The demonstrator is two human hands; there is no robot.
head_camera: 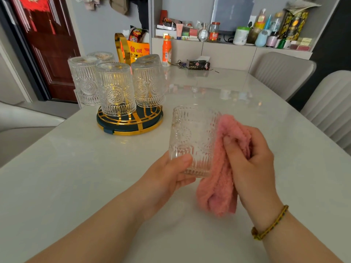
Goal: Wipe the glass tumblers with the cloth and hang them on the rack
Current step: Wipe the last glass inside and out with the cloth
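My left hand [169, 175] grips the base of a clear embossed glass tumbler [192, 137], held upright above the white table [76, 168]. My right hand [250, 158] holds a pink cloth [224, 179] bunched against the tumbler's right side. Further back on the left stands a round dark-green rack with gold bars [131, 122]. Several matching tumblers hang upside down on it, the nearest one [115, 88] in front.
An orange bottle [167, 51], keys and a dark tissue pack [198, 65] lie at the table's far edge. Grey chairs [281, 73] stand along the right side. Behind the table is a shelf crowded with bottles and jars [241, 35]. A dark red door [45, 44] is at left.
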